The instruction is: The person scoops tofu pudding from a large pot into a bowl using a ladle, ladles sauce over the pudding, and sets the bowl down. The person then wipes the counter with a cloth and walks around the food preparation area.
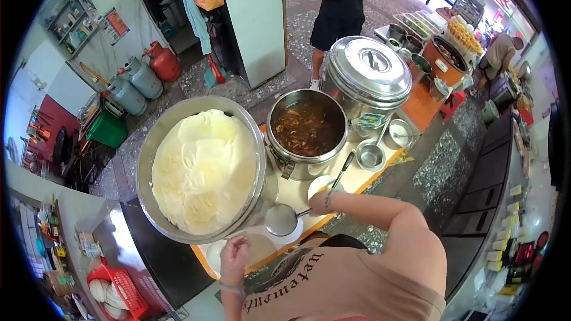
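Observation:
My right hand (322,202) is closed around the handle of a shallow metal ladle (281,220). The ladle's round head hangs low over a white bowl (295,236), just right of a big metal tub. Soft, pale tofu pudding (199,166) fills that tub (262,169), its surface scooped and uneven. Near the tub's front side, my left hand (234,257) is raised with loosely bent fingers and nothing visible in it. Beside it is another white bowl (214,254), partly hidden. A further white bowl (321,185) sits behind my right hand.
Beyond are a pot of brown soup (308,128), a lidded steel pot (367,74), a small saucepan (371,157) and a metal bowl (402,133). A person (342,0) with a phone stands behind them. Gas cylinders (143,77) stand at the left wall.

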A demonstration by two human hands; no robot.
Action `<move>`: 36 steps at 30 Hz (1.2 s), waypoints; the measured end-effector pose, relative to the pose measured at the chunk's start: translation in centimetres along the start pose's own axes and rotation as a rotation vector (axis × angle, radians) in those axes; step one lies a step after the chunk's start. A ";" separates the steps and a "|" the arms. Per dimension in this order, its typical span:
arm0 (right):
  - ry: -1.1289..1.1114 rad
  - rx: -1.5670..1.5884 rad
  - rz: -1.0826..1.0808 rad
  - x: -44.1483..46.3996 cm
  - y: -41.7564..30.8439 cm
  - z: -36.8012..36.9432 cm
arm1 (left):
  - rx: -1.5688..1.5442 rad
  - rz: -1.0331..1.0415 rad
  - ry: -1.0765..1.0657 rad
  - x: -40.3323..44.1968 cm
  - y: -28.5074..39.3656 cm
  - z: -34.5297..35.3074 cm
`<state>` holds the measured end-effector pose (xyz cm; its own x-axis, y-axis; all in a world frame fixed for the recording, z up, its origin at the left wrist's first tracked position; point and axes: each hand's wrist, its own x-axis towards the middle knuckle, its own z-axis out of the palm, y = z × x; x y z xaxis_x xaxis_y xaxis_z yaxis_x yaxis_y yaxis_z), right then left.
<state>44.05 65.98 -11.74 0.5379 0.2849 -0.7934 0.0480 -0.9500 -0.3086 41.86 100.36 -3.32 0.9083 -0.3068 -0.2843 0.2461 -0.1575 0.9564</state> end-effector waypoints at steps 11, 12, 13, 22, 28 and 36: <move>0.244 -0.109 -0.142 -19.0 -2.0 -15.2 | -0.148 0.248 0.288 -0.4 5.2 1.3; 0.239 -0.113 -0.143 -19.7 -1.9 -15.9 | -0.116 0.282 0.328 -0.4 5.0 1.4; 0.320 -0.118 -0.177 -20.1 -1.7 -16.2 | -0.119 0.260 0.350 -0.5 4.4 1.0; 0.416 -0.040 -0.177 -20.5 -3.5 -13.4 | -0.147 -0.149 0.937 -0.4 -8.8 -11.5; 0.406 0.229 0.073 -17.4 -12.7 -11.8 | 0.865 -0.698 0.761 1.5 -22.6 -18.8; 0.649 1.173 -0.018 -8.2 -27.3 -5.4 | 0.844 -0.689 0.255 2.4 -32.0 -23.0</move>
<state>42.89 88.93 6.03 0.8600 -0.1261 -0.4945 -0.5101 -0.1830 -0.8404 43.97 126.22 -33.05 0.7332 0.2779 -0.6206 0.5029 -0.8359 0.2199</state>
